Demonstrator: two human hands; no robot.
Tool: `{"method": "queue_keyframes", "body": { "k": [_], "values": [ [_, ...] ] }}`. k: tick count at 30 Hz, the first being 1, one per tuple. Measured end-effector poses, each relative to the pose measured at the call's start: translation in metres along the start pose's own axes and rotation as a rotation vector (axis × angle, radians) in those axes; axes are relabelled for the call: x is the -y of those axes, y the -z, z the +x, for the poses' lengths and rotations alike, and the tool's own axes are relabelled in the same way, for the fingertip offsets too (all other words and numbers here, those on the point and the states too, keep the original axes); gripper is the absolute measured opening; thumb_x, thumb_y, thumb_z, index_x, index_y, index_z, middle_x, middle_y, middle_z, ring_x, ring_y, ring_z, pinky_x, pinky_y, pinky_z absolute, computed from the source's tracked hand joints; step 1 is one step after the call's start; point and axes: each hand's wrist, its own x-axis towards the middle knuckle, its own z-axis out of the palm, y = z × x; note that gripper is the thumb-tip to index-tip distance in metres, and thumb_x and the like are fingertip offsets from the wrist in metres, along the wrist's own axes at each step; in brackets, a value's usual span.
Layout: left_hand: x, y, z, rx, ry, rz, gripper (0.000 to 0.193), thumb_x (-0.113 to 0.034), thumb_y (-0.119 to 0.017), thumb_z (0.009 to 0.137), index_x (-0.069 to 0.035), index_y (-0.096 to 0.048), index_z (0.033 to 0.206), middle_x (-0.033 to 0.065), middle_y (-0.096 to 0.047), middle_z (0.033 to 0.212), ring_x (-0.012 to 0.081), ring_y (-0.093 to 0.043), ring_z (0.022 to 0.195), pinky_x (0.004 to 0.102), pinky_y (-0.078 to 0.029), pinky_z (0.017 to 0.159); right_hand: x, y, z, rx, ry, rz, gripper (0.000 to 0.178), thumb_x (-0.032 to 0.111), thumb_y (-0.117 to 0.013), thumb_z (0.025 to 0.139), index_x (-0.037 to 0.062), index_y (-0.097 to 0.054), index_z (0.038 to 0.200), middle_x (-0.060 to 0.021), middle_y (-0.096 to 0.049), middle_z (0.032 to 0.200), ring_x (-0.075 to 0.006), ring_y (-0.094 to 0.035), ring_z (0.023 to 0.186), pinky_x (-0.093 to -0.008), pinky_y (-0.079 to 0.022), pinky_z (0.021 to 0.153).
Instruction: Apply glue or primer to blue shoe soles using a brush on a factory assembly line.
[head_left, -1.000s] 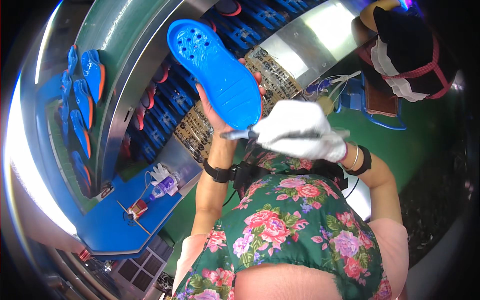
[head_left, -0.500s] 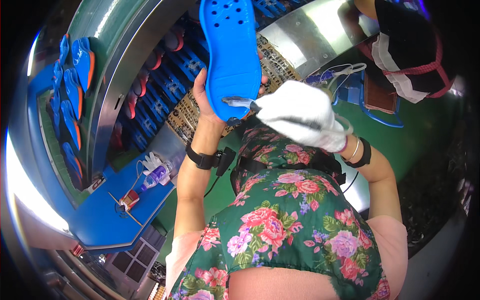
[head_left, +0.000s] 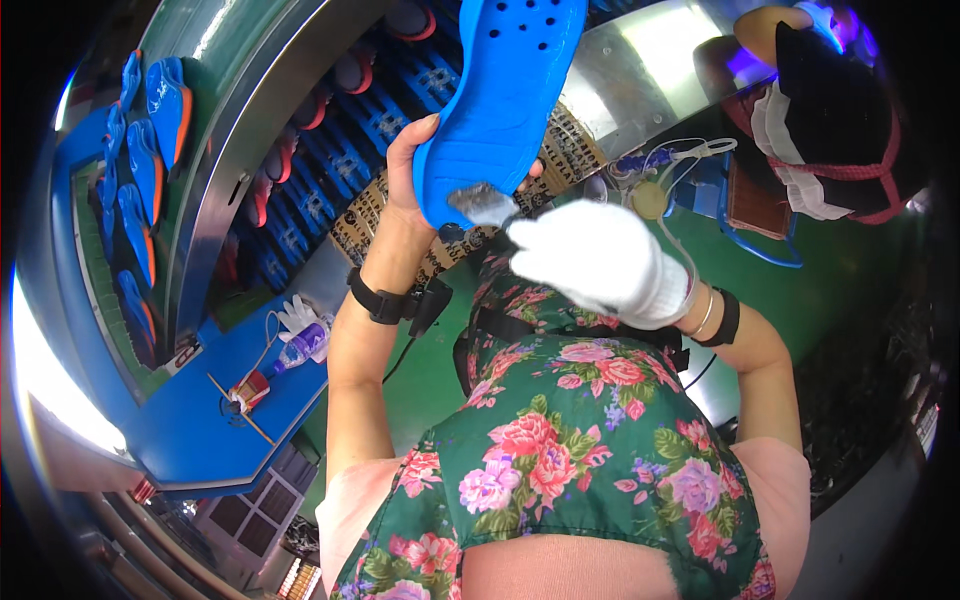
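My left hand grips a blue insole with round holes toward its far end. The thumb lies along its left edge, and fingertips show at the right edge. Beyond that, the fingers are hidden behind it. A white glove covers my right hand, whose fingers are closed on a brush. Its greyish bristles press on the insole's near, heel end. The brush handle is hidden in the glove. A dark patch sits at the heel's rim.
Blue insoles with orange edges line a green belt at the left. A blue shelf carries a purple-labelled bottle and a white glove. Printed cardboard lies beyond my hands. Another person is at the far right.
The insole has tilted, its far end swinging to the right. My right hand has moved slightly nearer to me, and the brush bristles now show broader and flatter on the heel.
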Motion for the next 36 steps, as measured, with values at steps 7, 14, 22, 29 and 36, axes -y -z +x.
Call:
{"method": "queue_keyframes", "body": {
  "k": [7, 14, 22, 29, 36],
  "values": [
    [-0.005, -0.001, -0.004, 0.05, -0.017, -0.093, 0.094, -0.053, -0.059, 0.088, 0.007, -0.029, 0.154, 0.0332, -0.047, 0.144, 0.0554, -0.058, 0.119, 0.0535, -0.055, 0.099, -0.003, 0.014, 0.022, -0.07, -0.107, 0.246, 0.02, 0.007, -0.08, 0.079, 0.0102, -0.078, 0.099, -0.0071, -0.076, 0.1, -0.0249, -0.071, 0.085, -0.0359, -0.056, 0.073],
    [0.007, -0.007, -0.005, 0.017, -0.078, -0.148, 0.087, -0.052, -0.056, 0.091, 0.004, -0.032, 0.154, 0.0309, -0.048, 0.145, 0.0529, -0.057, 0.122, 0.0548, -0.054, 0.099, -0.01, 0.018, 0.029, -0.124, -0.373, 0.564, 0.012, 0.002, -0.08, 0.081, 0.0043, -0.078, 0.093, -0.0097, -0.077, 0.098, -0.0198, -0.073, 0.089, -0.0333, -0.058, 0.081],
    [0.031, -0.029, -0.025, -0.168, -0.143, -0.178, 0.097, -0.065, -0.057, 0.088, -0.001, -0.029, 0.156, 0.0318, -0.048, 0.143, 0.0532, -0.053, 0.126, 0.0595, -0.052, 0.099, -0.022, 0.057, 0.089, -0.166, 0.059, -0.261, 0.019, -0.002, -0.079, 0.077, 0.0048, -0.078, 0.095, -0.0117, -0.076, 0.095, -0.0254, -0.071, 0.085, -0.0348, -0.056, 0.076],
    [-0.021, -0.053, -0.059, 0.051, -0.421, 0.038, 0.131, -0.073, -0.078, 0.071, 0.001, -0.012, 0.158, 0.0345, -0.028, 0.155, 0.0504, -0.055, 0.124, 0.0576, -0.055, 0.096, -0.014, 0.058, 0.058, -0.443, -0.505, 0.661, 0.011, -0.005, -0.076, 0.079, -0.0015, -0.075, 0.089, -0.0103, -0.074, 0.094, -0.0165, -0.07, 0.085, -0.0296, -0.056, 0.081],
    [-0.163, -0.059, -0.046, 0.34, -0.69, -0.126, 0.118, -0.068, -0.074, 0.08, -0.001, -0.016, 0.157, 0.0346, -0.025, 0.155, 0.0514, -0.049, 0.127, 0.0532, -0.054, 0.102, -0.032, 0.029, 0.038, -0.414, -0.67, 0.666, 0.02, -0.003, -0.074, 0.084, -0.0025, -0.076, 0.103, -0.013, -0.077, 0.101, -0.0165, -0.072, 0.09, -0.0294, -0.056, 0.086]
  ]
}}
